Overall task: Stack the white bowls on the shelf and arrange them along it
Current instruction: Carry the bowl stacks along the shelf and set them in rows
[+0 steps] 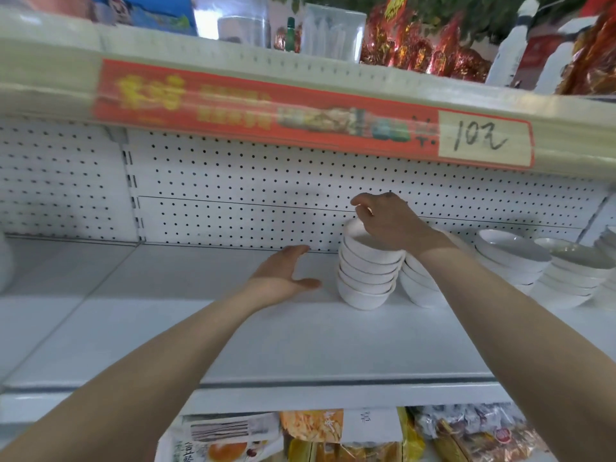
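A stack of several white bowls (pixel 365 278) stands on the white shelf (pixel 233 328), right of centre. My right hand (pixel 388 218) rests over the top bowl of this stack with its fingers curled at the rim; whether it grips the bowl is unclear. My left hand (pixel 283 273) lies flat and open on the shelf just left of the stack, apart from it. A second, shorter stack of bowls (pixel 418 285) leans right behind the first, partly hidden by my right forearm. More stacked white bowls (pixel 513 258) sit further right.
A white pegboard back wall (pixel 250 195) closes the shelf behind. An upper shelf with a red price strip marked "10" (pixel 300 111) overhangs close above. Packaged snacks (pixel 316 435) fill the shelf below. The shelf's left half is bare.
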Demonstrator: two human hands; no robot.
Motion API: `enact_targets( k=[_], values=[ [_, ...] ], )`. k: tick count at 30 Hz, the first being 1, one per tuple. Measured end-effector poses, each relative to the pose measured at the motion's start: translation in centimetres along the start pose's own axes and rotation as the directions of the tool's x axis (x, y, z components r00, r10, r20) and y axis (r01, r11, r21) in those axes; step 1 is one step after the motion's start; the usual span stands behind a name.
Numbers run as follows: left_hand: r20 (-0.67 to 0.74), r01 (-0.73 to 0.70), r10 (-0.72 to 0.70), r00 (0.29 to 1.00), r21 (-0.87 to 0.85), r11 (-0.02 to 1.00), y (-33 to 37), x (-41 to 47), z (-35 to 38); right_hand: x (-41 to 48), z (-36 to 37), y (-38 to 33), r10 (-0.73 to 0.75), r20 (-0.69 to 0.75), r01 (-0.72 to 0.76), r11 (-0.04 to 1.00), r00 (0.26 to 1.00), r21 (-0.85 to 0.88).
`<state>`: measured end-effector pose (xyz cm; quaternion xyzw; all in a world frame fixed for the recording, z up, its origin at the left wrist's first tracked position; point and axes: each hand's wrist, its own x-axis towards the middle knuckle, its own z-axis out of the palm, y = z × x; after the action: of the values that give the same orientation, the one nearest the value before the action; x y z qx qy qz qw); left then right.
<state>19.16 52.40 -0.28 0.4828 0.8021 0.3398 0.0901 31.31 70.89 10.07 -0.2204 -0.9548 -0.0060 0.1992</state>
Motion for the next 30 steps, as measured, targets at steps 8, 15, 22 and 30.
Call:
enact_targets(
  k=[8, 15, 22, 30],
  values=[
    [-0.143, -0.037, 0.081, 0.986, 0.285, 0.958, -6.4, -7.3, -9.0, -0.3, 2.0, -12.1, -0.158, -0.177, 0.158, 0.987, 0.971, -0.016],
    [-0.257, -0.027, 0.154, 0.954, 0.438, 0.898, -14.5, -16.0, -18.9, -0.2, 5.4, -25.5, -0.211, -0.155, 0.222, 0.973, 0.965, 0.055],
    [-0.419, 0.056, 0.214, 0.882, 0.545, 0.837, -21.6, -23.8, -27.3, 0.3, 8.9, -38.3, -0.363, -0.167, 0.377, 0.924, 0.916, 0.058],
    [-0.518, 0.257, -0.03, 0.855, 0.373, 0.892, -28.0, -26.5, -29.1, 3.3, 11.5, -47.0, -0.399, -0.106, 0.408, 0.909, 0.911, 0.087]
  ],
)
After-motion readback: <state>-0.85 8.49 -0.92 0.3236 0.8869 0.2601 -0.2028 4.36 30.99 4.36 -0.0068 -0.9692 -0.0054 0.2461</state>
